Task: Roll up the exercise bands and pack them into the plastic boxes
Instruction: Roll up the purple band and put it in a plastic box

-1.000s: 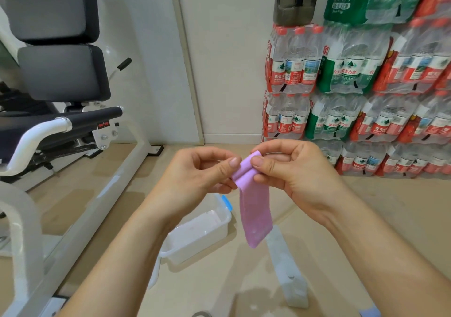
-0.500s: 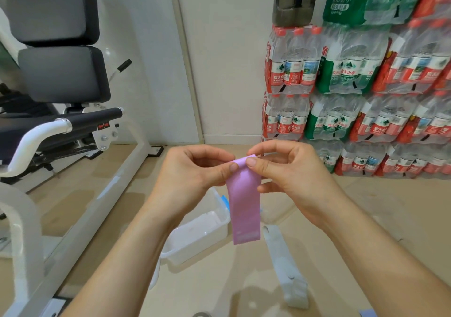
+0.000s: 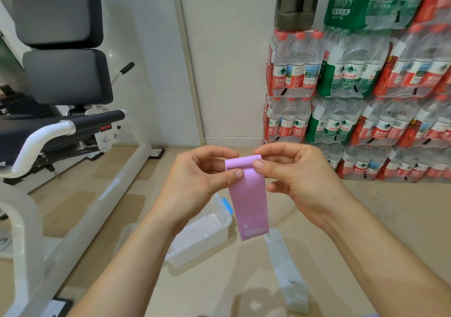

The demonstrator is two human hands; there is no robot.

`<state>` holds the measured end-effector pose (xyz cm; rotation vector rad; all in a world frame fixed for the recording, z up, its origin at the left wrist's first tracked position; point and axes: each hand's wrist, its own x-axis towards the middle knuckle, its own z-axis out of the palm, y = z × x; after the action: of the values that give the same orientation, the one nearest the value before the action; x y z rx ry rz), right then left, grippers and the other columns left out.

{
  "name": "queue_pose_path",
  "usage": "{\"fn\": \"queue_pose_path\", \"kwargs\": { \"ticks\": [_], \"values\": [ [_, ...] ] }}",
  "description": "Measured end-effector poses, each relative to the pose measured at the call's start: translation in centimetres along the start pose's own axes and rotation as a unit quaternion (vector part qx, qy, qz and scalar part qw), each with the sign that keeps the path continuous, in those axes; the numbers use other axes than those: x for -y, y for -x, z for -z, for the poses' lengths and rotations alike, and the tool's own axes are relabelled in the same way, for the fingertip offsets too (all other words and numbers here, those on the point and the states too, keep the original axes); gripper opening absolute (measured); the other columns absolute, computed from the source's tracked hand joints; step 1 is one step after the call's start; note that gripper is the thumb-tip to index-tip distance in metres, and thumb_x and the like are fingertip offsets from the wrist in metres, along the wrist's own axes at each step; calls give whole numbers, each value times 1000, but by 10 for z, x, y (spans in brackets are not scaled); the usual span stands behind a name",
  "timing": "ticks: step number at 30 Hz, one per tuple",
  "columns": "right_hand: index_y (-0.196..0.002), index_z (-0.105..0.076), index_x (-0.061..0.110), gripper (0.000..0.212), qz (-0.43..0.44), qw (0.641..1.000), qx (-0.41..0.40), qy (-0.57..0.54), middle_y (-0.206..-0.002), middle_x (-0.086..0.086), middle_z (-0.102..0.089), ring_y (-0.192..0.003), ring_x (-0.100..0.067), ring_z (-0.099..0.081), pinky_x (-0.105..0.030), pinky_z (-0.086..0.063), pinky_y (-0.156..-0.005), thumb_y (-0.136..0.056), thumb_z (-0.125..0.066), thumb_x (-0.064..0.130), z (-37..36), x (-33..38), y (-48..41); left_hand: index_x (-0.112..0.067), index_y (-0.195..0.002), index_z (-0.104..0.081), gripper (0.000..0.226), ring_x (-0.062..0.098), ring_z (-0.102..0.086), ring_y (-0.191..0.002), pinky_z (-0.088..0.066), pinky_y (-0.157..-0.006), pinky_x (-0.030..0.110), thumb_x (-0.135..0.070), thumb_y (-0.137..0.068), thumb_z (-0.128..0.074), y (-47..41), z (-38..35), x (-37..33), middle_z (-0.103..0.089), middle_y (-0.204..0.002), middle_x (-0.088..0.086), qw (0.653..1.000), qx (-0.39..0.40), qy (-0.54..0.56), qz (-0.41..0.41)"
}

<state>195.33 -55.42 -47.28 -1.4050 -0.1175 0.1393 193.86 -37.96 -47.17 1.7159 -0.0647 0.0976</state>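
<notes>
Close in, pinching the top fold of the pink exercise band (image 3: pixel 249 199) with thumb and fingers of the left hand (image 3: pixel 195 182) and the right hand (image 3: pixel 300 180), both clamped on it, roll barely begun, tail hanging loose in mid-air. Likely to wind crooked or spring open if either pinch slackens on such smooth, stretchy stuff. Below on the floor, a clear plastic box (image 3: pixel 200 251) standing open, just beside a white exercise band (image 3: pixel 284 272) lying flat and unrolled. Further back, a gym machine (image 3: pixel 68 77) at left, stacked packs of water bottles (image 3: pixel 351 77) at right
</notes>
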Motion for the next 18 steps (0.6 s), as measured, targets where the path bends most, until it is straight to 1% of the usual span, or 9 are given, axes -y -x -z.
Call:
{"fn": "queue_pose_path", "kwargs": {
  "ticks": [3,7,10,12,15,18],
  "values": [
    [-84,-71,15,14,7,1000,1,6,-73,-1,-71,-64,-9,-63,-20,-46,-47,-78,-73,1,0,1,0,-8,-94,-71,25,18,-72,-73,-55,-66,22,1,-72,-76,0,0,-1,-76,-83,15,1000,-8,2,6],
    [-83,-71,14,14,47,995,4,88,-68,5,-70,-60,-7,-61,-21,-45,-48,-78,-74,2,2,2,0,-5,-95,-71,23,23,-73,-76,-60,-70,29,3,-74,-74,-1,2,-1,-76,-82,12,1000,6,9,25],
    [-80,-70,14,16,73,990,7,120,-65,7,-69,-53,-4,-57,-19,-43,-48,-76,-74,-1,1,2,1,-4,-98,-71,23,26,-73,-80,-60,-74,32,4,-77,-72,-1,4,0,-76,-85,13,999,30,8,40],
    [-78,-70,15,18,81,989,10,125,-70,4,-70,-53,-4,-56,-18,-42,-48,-76,-74,-3,0,2,1,-6,-98,-72,22,31,-72,-85,-60,-79,37,1,-77,-72,-1,6,0,-76,-88,15,998,39,11,46],
    [-77,-70,15,20,89,989,12,115,-74,-1,-71,-54,-6,-57,-19,-43,-48,-76,-73,-4,0,2,0,-8,-97,-74,20,37,-69,-90,-56,-83,46,-11,-77,-72,0,5,-2,-75,-90,19,999,35,13,39],
    [-78,-70,13,18,74,993,17,86,-72,-2,-70,-58,-8,-60,-18,-46,-49,-77,-71,-5,-1,1,0,-7,-97,-75,19,31,-70,-84,-57,-81,46,-11,-80,-71,0,4,-2,-75,-89,16,1000,21,11,21]
  ]
}}
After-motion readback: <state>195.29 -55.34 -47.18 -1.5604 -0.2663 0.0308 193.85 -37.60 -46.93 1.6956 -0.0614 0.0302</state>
